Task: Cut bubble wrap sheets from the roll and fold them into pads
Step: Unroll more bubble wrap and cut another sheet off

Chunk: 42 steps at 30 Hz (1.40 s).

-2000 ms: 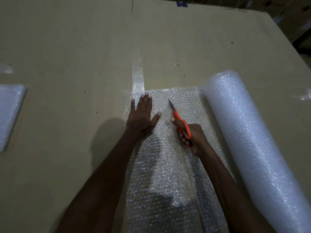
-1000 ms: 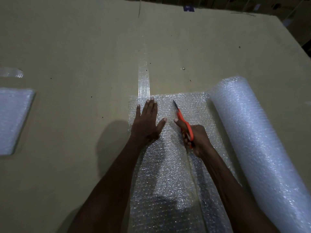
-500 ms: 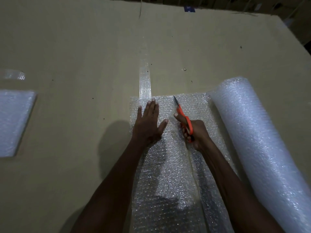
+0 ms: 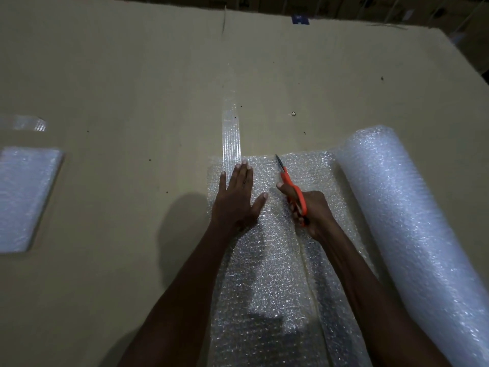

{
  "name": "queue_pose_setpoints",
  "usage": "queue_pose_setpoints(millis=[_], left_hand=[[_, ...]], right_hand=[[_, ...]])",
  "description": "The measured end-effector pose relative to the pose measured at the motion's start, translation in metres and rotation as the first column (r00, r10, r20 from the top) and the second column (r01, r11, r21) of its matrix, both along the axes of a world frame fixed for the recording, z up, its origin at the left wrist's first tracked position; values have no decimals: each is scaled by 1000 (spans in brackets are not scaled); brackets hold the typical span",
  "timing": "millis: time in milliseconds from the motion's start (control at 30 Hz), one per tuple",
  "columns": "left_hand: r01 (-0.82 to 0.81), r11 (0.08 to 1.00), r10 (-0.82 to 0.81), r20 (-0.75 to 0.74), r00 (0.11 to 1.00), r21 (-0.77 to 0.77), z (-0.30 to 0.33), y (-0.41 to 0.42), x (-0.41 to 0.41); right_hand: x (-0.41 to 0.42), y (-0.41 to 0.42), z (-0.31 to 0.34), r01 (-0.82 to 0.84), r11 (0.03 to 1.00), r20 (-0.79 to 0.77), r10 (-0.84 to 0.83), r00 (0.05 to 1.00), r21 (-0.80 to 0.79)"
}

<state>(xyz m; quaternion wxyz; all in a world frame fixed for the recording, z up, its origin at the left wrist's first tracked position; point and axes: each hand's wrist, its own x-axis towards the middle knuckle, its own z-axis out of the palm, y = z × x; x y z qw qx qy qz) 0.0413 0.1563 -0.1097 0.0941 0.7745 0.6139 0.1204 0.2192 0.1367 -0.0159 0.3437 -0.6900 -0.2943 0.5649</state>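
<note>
The cardboard-covered counter (image 4: 132, 75) is filling the whole view, and lying along its right side is the big bubble wrap roll (image 4: 412, 221), with the unrolled sheet (image 4: 264, 274) spreading leftward from it under both forearms. Far out at the left edge a folded pad (image 4: 25, 197) is sitting flat, so at least one pad looks finished. On the sheet itself, a cut line is running up from the near edge to the scissors (image 4: 289, 185), and only a short stretch of uncut wrap is remaining between the blade tips and the far edge, so this cut is looking nearly complete, with the folding yet to come. The left hand (image 4: 236, 197) is lying flat, fingers straight and together, thumb splayed, pressing the sheet down just left of the cut and holding nothing. The right hand (image 4: 309, 207) is wrapping its grip round the orange handles, wrist low on the wrap, blades pointing away toward the far edge and appearing almost closed. A strip of clear tape (image 4: 230, 133) is glinting on the cardboard just beyond the left fingertips.
</note>
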Motion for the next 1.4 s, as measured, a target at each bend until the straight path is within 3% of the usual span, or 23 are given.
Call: queue_pose_setpoints(millis=[367, 500, 633, 733, 800, 900, 967, 1200, 1400], left_hand=[[19, 1000, -19, -17, 1000, -11, 1, -2, 0], [62, 998, -62, 34, 998, -16, 6, 0, -6], [59, 987, -41, 123, 992, -150, 23, 2, -20], [44, 995, -33, 123, 992, -94, 32, -16, -36], [79, 994, -70, 129, 989, -70, 31, -43, -39], [127, 992, -130, 191, 973, 29, 22, -101, -31], [107, 990, -125, 216, 968, 93, 14, -137, -23], [101, 995, -101, 47, 994, -3, -2, -200, -36], [103, 990, -106, -28, 994, -96, 5, -191, -66]], right_hand=[[-5, 4, 4, 26, 1000, 40, -26, 999, -2], [1, -14, 8, -15, 998, 121, 7, 993, 69], [6, -41, 19, -69, 984, 165, 41, 985, 165], [13, -66, 19, -127, 970, 250, 73, 966, 206], [18, -83, 11, -196, 952, 427, 80, 900, 235], [18, -108, 2, -340, 915, 732, 76, 677, 219], [14, -121, 0, -403, 896, 826, 80, 558, 185], [7, -146, -17, -482, 868, 932, 70, 357, 119], [9, -153, -24, -543, 835, 938, 113, 328, 90]])
